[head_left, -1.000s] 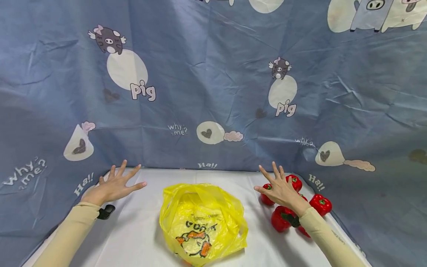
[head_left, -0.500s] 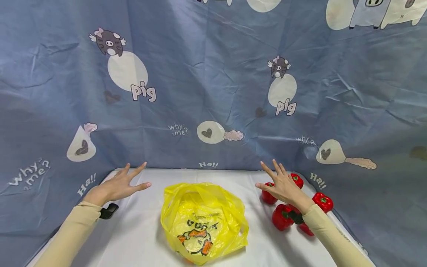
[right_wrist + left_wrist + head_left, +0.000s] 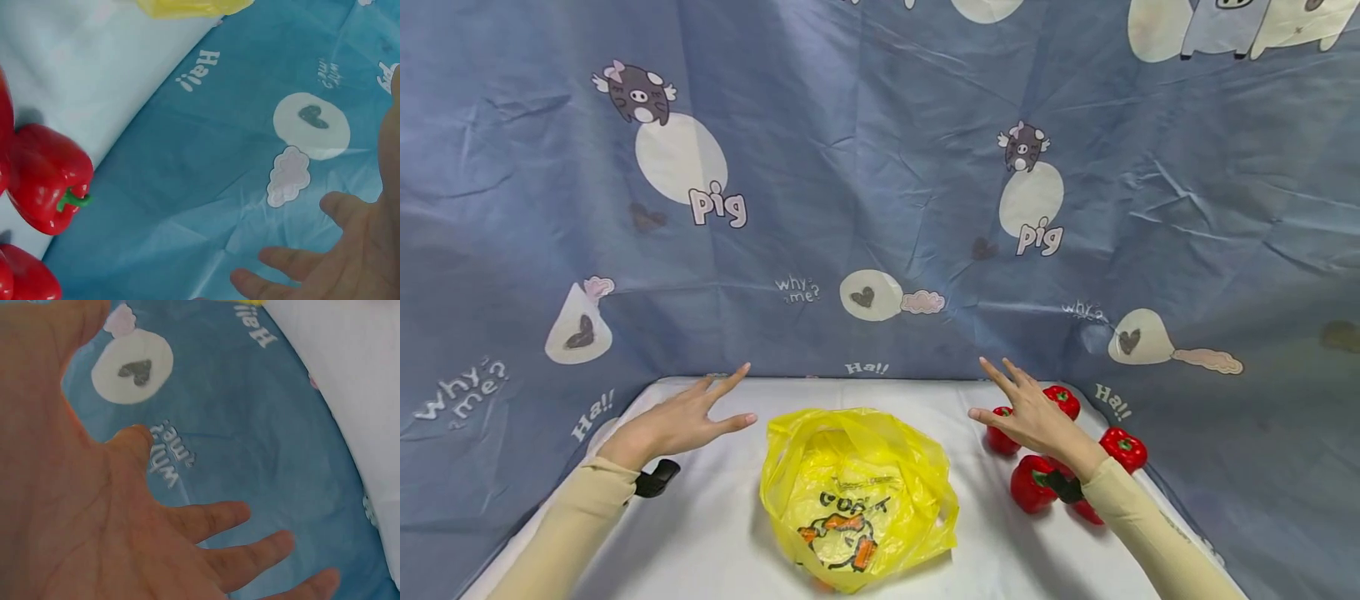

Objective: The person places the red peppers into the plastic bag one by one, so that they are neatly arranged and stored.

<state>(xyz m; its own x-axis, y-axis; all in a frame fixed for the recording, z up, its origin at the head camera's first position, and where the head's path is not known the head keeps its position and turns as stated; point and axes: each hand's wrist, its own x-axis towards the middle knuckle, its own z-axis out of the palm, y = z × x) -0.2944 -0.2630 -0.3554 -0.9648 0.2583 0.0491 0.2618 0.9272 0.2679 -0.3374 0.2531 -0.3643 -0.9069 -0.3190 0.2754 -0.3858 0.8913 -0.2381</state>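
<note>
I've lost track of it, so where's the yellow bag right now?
In the head view, the yellow bag sits on the white table near bottom centre, with the left hand to its left and the right hand and red peppers to its right.

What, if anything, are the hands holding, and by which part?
Nothing: the left hand and right hand are both spread and bare; the yellow bag and red peppers rest ungripped.

Left sleeve [image 3: 567, 533] cream, long, snug down to the left cuff [image 3: 613, 467]. Right sleeve [image 3: 1150, 533] same cream; faint grey marking [image 3: 1173, 527] up from the right cuff [image 3: 1099, 475], too small for me to read. Curved black wrist piece [image 3: 657, 478] beside left cuff, another black unit [image 3: 1063, 487] by right cuff. Left hand [image 3: 681, 425], right hand [image 3: 1036, 421] bare.
</note>
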